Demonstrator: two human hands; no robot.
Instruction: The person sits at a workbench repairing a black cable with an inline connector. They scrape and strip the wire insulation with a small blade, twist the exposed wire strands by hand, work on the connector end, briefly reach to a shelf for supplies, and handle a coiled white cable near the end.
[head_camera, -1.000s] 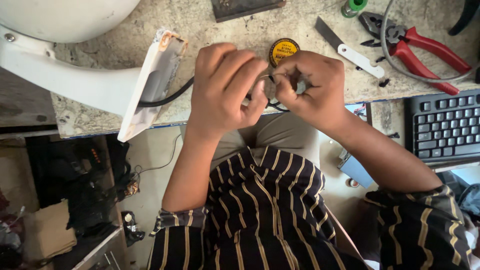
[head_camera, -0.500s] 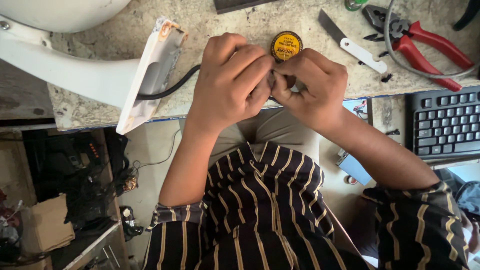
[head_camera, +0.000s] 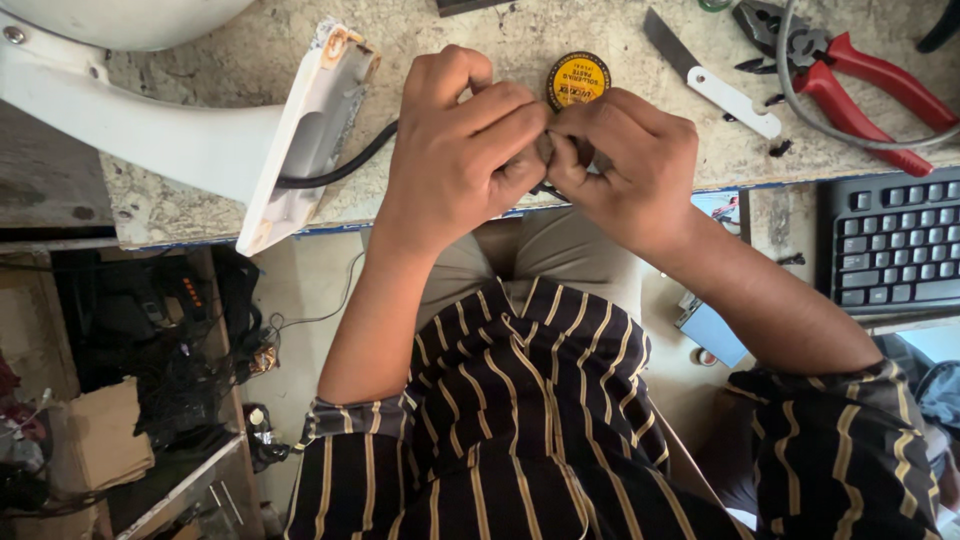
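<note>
My left hand (head_camera: 460, 150) and my right hand (head_camera: 625, 165) meet fingertip to fingertip over the edge of a stone worktop (head_camera: 200, 190). Both are closed on the end of a black cable (head_camera: 340, 165) that runs left into the base plate of a white bracket (head_camera: 300, 135). The cable end itself is hidden between my fingers. A small round yellow tin (head_camera: 577, 78) lies just beyond my knuckles.
A utility knife with a white handle (head_camera: 715, 80) and red-handled pliers (head_camera: 850, 75) with a grey cable looped by them lie at the top right. A black keyboard (head_camera: 890, 245) sits at the right. Boxes and tangled wires fill the floor at the lower left.
Both hands have stayed pressed together on the cable end, with the fingers shifting slightly. The view has drifted a little, so the tin sits closer to the knuckles.
</note>
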